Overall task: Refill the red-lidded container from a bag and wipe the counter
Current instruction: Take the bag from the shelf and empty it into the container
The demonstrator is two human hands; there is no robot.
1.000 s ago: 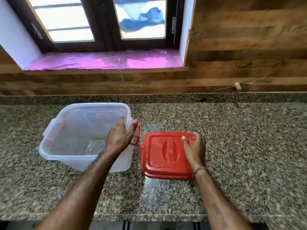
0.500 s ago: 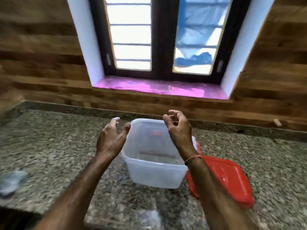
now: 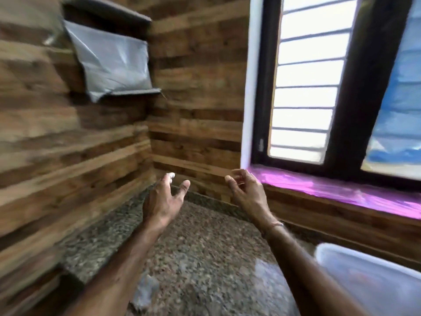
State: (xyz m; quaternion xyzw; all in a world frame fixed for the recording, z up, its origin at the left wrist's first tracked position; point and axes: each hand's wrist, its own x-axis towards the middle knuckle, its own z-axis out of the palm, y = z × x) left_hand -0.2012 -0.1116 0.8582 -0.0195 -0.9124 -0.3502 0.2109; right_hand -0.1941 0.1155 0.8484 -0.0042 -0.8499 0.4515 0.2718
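From the head view we see both our hands raised over the granite table, the left hand spread and the right hand loosely curled — each grip released, nothing in it. The bag, grey and glossy, sits on a wall shelf in the corner, well above the hands, one corner drooping past the shelf edge. We judge it soft and slippery, likely heavy if full, so best taken with both hands, one under its base. The container is cut off at lower right — only a blurred clear rim shows; its red lid is out of sight, and the bag's contents cannot be made out.
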